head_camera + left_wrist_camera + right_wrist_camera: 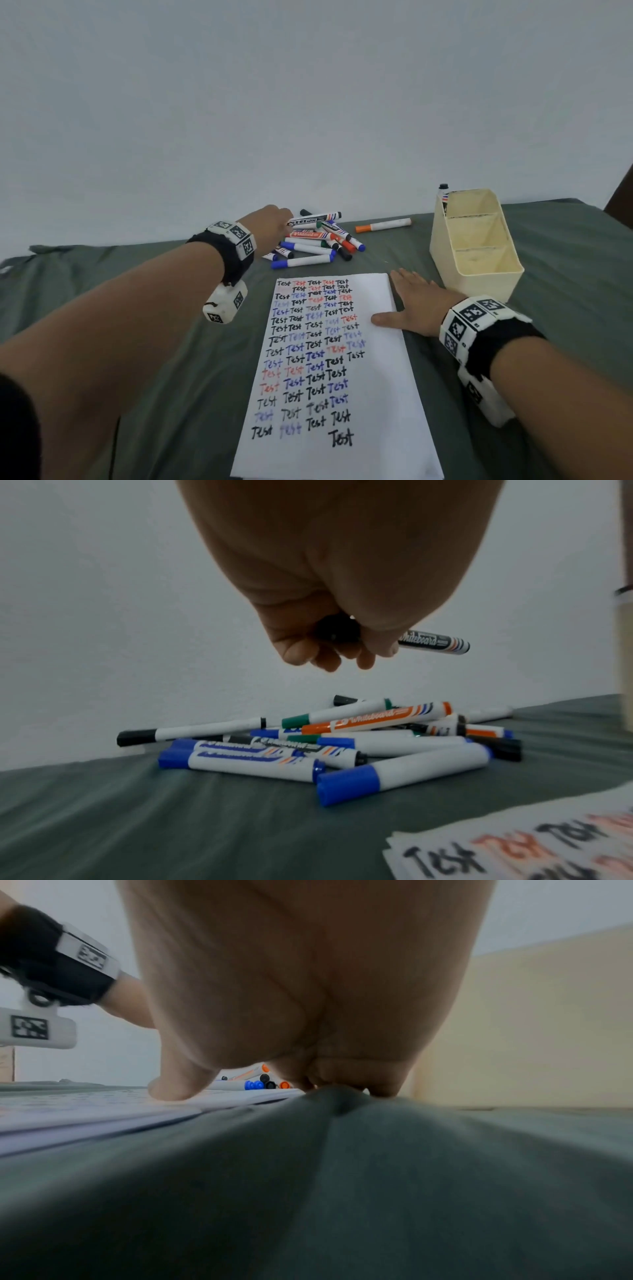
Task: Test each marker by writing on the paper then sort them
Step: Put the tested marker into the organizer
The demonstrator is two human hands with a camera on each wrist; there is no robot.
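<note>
My left hand (274, 226) (329, 653) grips a black whiteboard marker (433, 641) (315, 217), lifted just above the pile of markers (315, 245) (342, 745) at the back of the table. The pile holds blue, black, green and orange-capped markers lying crossed over each other. A white paper (335, 359) covered in rows of "Test" in black, blue and red lies in the middle. My right hand (411, 305) (274, 1085) lies flat and open beside the paper's right edge, thumb pressing on the sheet.
A cream three-compartment organizer (476, 246) stands at the right; one marker (444, 197) stands in its far compartment. A lone orange-capped marker (383, 225) lies between the pile and the organizer. A green cloth (171, 359) covers the table; a white wall rises behind.
</note>
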